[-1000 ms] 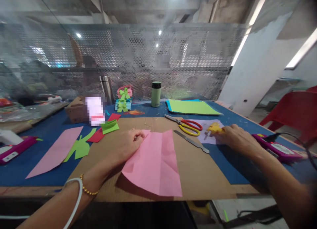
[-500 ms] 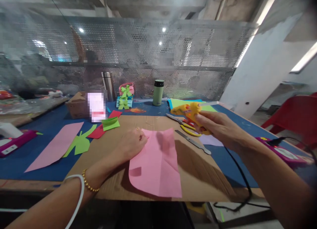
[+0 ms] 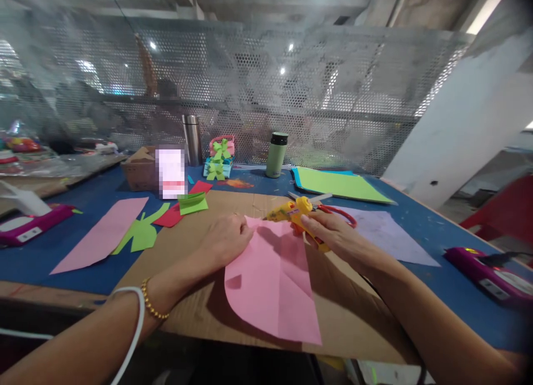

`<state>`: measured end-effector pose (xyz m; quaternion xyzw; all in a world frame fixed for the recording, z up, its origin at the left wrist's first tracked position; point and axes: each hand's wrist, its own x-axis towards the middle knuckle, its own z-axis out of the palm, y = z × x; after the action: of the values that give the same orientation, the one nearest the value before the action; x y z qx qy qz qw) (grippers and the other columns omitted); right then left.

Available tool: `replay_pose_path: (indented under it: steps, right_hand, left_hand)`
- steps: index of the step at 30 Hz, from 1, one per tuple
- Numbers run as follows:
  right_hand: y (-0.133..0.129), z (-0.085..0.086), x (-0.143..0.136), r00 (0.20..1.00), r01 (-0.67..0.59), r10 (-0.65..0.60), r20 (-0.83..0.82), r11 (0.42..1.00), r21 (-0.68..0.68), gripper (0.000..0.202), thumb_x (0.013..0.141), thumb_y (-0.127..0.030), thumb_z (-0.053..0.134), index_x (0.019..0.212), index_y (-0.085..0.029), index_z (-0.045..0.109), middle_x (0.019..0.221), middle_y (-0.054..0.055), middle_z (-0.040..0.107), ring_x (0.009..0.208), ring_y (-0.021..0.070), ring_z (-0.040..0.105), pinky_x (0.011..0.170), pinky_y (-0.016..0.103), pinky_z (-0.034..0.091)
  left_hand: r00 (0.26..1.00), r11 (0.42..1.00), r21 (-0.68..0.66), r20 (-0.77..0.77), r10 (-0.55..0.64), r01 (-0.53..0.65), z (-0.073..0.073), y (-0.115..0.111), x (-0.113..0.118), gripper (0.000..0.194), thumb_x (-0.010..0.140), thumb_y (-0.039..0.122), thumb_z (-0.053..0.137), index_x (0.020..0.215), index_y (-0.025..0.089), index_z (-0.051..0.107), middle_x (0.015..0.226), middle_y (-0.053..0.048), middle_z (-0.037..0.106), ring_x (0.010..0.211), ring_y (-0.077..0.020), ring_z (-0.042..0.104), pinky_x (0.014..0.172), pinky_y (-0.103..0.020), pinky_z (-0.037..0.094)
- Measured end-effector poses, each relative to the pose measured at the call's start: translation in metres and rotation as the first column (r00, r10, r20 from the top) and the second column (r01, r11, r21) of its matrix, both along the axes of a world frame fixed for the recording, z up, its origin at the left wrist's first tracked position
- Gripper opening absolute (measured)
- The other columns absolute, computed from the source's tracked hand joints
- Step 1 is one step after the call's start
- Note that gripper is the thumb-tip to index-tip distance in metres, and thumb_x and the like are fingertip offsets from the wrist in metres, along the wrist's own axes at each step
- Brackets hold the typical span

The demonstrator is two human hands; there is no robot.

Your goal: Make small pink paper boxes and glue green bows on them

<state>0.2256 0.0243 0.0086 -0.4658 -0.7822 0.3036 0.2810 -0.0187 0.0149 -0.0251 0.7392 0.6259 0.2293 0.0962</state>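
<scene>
A large pink sheet [image 3: 270,285] with creases lies over brown cardboard [image 3: 191,313], its lower edge curling up. My left hand [image 3: 229,236] is closed on the sheet's upper left corner. Wrapped in my right hand [image 3: 328,229] is a yellow glue gun [image 3: 297,210], whose nozzle points left and rests at or just above the sheet's top edge, close to my left fingers. Red-handled scissors [image 3: 343,213] lie partly hidden behind the gun and my right hand.
Green and pink cut paper [image 3: 100,235] lies left, with red and green pieces [image 3: 194,203] nearer the middle. Behind stand a steel flask [image 3: 192,140], a green cup [image 3: 277,156] and small paper bags [image 3: 219,160]. Purple power strips [image 3: 491,276] flank the blue table [image 3: 449,296].
My right hand has brought the glue gun left and down to the pink sheet's top edge. My left hand keeps its hold on the corner. The view has shifted slightly.
</scene>
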Motion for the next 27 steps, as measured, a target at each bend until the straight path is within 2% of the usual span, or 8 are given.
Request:
replay_pose_path:
  steps: [4, 8, 13, 18, 23, 27]
  right_hand:
    - [0.003, -0.003, -0.005, 0.998, -0.021, 0.014, 0.064, 0.994, 0.107, 0.044, 0.095, -0.057, 0.043, 0.090, -0.020, 0.066, 0.093, 0.009, 0.069, 0.084, 0.0231, 0.061, 0.075, 0.034, 0.047]
    - [0.005, -0.006, -0.006, 0.991, -0.033, 0.008, 0.136, 0.982, 0.186, 0.044, 0.097, -0.053, 0.037, 0.091, -0.021, 0.066, 0.097, 0.009, 0.069, 0.089, 0.0250, 0.062, 0.082, 0.038, 0.049]
    - [0.007, -0.012, -0.005, 0.981, -0.028, -0.026, 0.192, 0.961, 0.275, 0.047, 0.097, -0.056, 0.035, 0.108, -0.022, 0.065, 0.109, 0.009, 0.069, 0.101, 0.0285, 0.063, 0.094, 0.043, 0.047]
    - [0.005, -0.007, -0.007, 0.983, -0.042, -0.003, 0.182, 0.969, 0.245, 0.048, 0.098, -0.056, 0.034, 0.109, -0.022, 0.066, 0.110, 0.010, 0.070, 0.101, 0.0290, 0.064, 0.093, 0.043, 0.048]
    - [0.003, -0.003, -0.009, 0.990, -0.068, 0.037, 0.138, 0.972, 0.227, 0.047, 0.099, -0.057, 0.036, 0.108, -0.023, 0.068, 0.112, 0.009, 0.071, 0.105, 0.0285, 0.062, 0.094, 0.041, 0.047]
    - [0.008, -0.008, -0.009, 0.987, -0.050, 0.021, 0.161, 0.983, 0.179, 0.050, 0.100, -0.058, 0.035, 0.102, -0.021, 0.067, 0.104, 0.008, 0.071, 0.094, 0.0252, 0.063, 0.085, 0.038, 0.047]
  left_hand:
    - [1.000, 1.000, 0.009, 0.000, 0.005, -0.005, -0.001, 0.000, -0.001, 0.023, 0.085, 0.020, 0.045, 0.068, 0.019, 0.061, 0.080, -0.008, 0.070, 0.073, -0.0206, 0.060, 0.064, -0.032, 0.036]
    - [1.000, 1.000, 0.029, -0.004, 0.003, -0.003, -0.005, 0.001, -0.002, 0.023, 0.086, 0.021, 0.044, 0.067, 0.018, 0.058, 0.078, -0.007, 0.068, 0.071, -0.0193, 0.059, 0.063, -0.032, 0.034]
    - [1.000, 0.998, 0.061, -0.008, -0.006, 0.006, -0.008, 0.003, -0.003, 0.023, 0.085, 0.021, 0.043, 0.064, 0.019, 0.054, 0.072, -0.005, 0.065, 0.067, -0.0177, 0.055, 0.061, -0.032, 0.031]
    - [0.999, 0.999, 0.039, 0.043, -0.019, 0.017, -0.008, 0.002, -0.004, 0.023, 0.085, 0.020, 0.043, 0.067, 0.018, 0.057, 0.075, -0.006, 0.066, 0.068, -0.0169, 0.056, 0.062, -0.031, 0.031]
    - [1.000, 0.999, 0.046, 0.021, 0.002, -0.003, -0.006, 0.000, -0.004, 0.024, 0.085, 0.020, 0.043, 0.066, 0.018, 0.056, 0.072, -0.006, 0.064, 0.066, -0.0167, 0.053, 0.060, -0.031, 0.029]
    - [1.000, 0.999, 0.047, 0.025, -0.005, 0.004, -0.007, 0.001, -0.004, 0.023, 0.085, 0.020, 0.043, 0.066, 0.018, 0.056, 0.071, -0.005, 0.064, 0.065, -0.0164, 0.052, 0.060, -0.031, 0.029]
